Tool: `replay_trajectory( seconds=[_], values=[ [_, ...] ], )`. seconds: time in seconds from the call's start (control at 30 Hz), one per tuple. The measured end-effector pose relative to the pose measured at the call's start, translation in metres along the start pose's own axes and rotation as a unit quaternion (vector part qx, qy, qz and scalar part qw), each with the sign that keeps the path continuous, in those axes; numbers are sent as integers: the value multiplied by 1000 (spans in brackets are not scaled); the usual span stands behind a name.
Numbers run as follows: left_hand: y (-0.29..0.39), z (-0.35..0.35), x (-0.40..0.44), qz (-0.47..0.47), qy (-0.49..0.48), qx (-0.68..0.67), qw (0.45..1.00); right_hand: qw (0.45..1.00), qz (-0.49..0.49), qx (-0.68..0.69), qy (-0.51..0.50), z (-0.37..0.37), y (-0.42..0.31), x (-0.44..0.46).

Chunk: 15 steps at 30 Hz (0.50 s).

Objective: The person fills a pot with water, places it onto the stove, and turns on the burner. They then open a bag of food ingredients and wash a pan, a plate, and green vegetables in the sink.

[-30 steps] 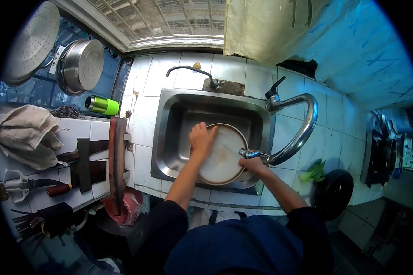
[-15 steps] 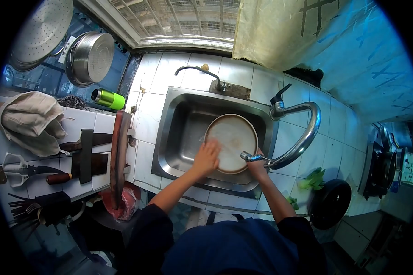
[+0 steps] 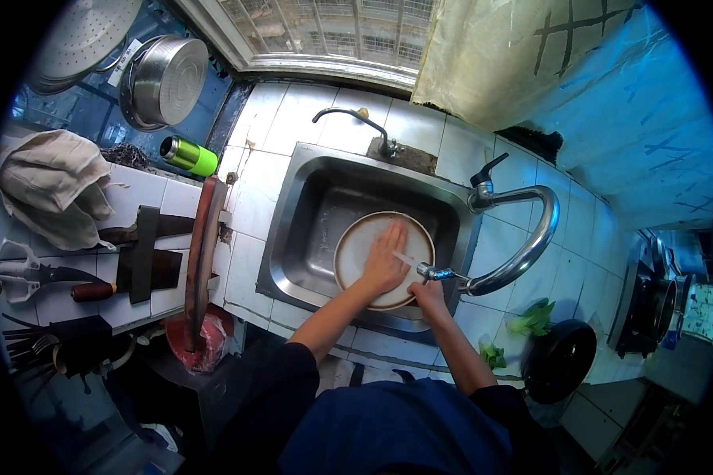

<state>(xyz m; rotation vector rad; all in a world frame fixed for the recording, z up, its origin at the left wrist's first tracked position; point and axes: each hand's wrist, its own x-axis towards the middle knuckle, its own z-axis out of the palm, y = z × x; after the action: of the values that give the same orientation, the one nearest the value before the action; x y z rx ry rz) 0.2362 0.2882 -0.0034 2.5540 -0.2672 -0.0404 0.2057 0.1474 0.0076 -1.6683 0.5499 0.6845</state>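
Green bottle (image 3: 188, 156): on its side, left of the sink (image 3: 287, 245)
Brown-rimmed plate (image 3: 352, 255): inside the sink
Left hand (image 3: 387, 265): flat on the plate, fingers nearly together
Right hand (image 3: 429, 294): clamped on the plate's rim
Chrome tap (image 3: 544, 229): nozzle over the plate

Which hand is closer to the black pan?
The right hand, at the edge of the plate, left of the black pan; the left hand is farther left, on the plate.
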Motion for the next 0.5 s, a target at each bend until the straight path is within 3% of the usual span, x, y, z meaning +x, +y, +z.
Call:
replay_trajectory(
  seconds=[0.07,0.13,0.27,0.33,0.43,0.5],
  values=[
    [0,-1,-3,-10,3,30,1000,1000,12,-18,-8,-1,9,3],
    [-3,1,0,-80,30,58,995,999,22,-37,-15,-2,12,3],
    [-25,3,5,-82,85,121,986,999,13,14,-28,0,11,-9],
    [-26,-19,14,-245,4,71,967,1000,-9,10,-17,1,11,-14],
    [-41,-17,17,-237,-42,21,970,999,17,-13,-31,0,9,-23],
    [-47,-20,15,-191,-6,10,981,998,51,-13,-39,-1,9,-26]
  ],
)
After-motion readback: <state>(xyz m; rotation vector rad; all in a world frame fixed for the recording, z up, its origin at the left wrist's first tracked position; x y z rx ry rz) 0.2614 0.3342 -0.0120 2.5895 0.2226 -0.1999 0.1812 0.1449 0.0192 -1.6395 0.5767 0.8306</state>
